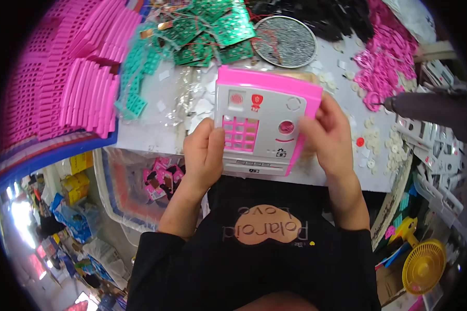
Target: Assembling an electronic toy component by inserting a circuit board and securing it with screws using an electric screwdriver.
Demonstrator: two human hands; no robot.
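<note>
The pink-and-grey toy safe (264,122) is held just above the table edge (155,140), left hand (205,155) and right hand (327,135) fingers wrapped round its sides; probably best kept level, keypad unobstructed.

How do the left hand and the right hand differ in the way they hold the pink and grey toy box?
The left hand grips the toy box at its lower left, thumb lying on the pink keypad; the right hand grips the right pink edge, thumb near the round pink button. The left hand sits lower in the picture, the right hand higher. Both are bare and hold the box above the table.
</note>
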